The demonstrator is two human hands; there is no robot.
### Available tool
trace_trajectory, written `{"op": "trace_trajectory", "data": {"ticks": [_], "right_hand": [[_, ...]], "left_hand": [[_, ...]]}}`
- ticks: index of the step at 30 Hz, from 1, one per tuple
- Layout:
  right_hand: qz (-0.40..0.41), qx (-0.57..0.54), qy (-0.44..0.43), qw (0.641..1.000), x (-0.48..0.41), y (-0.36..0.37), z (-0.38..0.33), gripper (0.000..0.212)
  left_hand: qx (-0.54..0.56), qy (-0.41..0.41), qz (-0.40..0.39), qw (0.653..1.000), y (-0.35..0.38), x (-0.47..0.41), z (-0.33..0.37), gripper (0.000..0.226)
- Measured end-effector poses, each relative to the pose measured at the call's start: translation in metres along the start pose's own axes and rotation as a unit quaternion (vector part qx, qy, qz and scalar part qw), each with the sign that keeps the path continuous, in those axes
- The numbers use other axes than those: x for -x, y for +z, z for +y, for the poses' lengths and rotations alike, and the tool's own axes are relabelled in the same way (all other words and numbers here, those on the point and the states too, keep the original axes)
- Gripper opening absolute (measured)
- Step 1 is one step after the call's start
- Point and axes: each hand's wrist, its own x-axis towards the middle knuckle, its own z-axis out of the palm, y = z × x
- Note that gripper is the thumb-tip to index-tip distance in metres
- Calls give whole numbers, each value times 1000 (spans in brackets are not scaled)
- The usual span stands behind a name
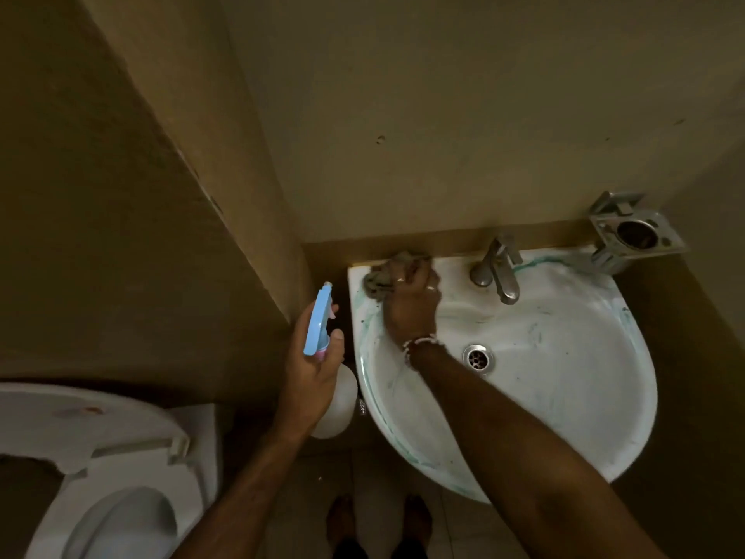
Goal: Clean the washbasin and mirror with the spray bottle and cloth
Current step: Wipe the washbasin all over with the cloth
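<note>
The white washbasin (564, 377) hangs on the wall at right, with greenish streaks along its rim and a metal drain (477, 358). My right hand (411, 304) grips a grey cloth (383, 276) and presses it on the basin's back left corner. My left hand (312, 365) holds a spray bottle (318, 322) just left of the basin; its head is blue, its white body shows below my palm. No mirror is in view.
A metal tap (500, 268) stands at the back of the basin. A metal holder (633, 234) is fixed to the wall at the right. A white toilet (100, 478) sits at lower left. My feet (379, 518) stand on the tiled floor.
</note>
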Motion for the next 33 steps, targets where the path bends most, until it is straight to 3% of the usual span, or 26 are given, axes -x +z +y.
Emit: {"op": "trace_trajectory", "data": {"ticks": [4,7,11,15,17,22,26,33], "right_hand": [[-66,-46,-179,981,42,1,2,58],[-65,-39,-236,969,45,-9,42,55],[-12,-4,-140,990,14,-17,69,58],[15,-34,1,999,-2,-9,34,60],[-12,-35,-15,999,4,-6,18,59],[-70,-32,-182,980,17,-22,53,58],[-10,-37,-66,997,1,-34,81,59],[30,-25,71,997,0,-11,45,60]], "left_hand": [[4,5,-5,1000,1,0,2,42],[1,-6,-6,1000,3,2,-1,42],[-13,-36,2,999,5,6,-1,44],[-12,-43,7,999,7,7,0,43],[-10,-24,8,1000,8,4,3,42],[-3,-6,15,1000,9,0,4,44],[-12,-15,17,1000,9,-2,1,46],[-4,-3,22,1000,4,1,-1,43]]}}
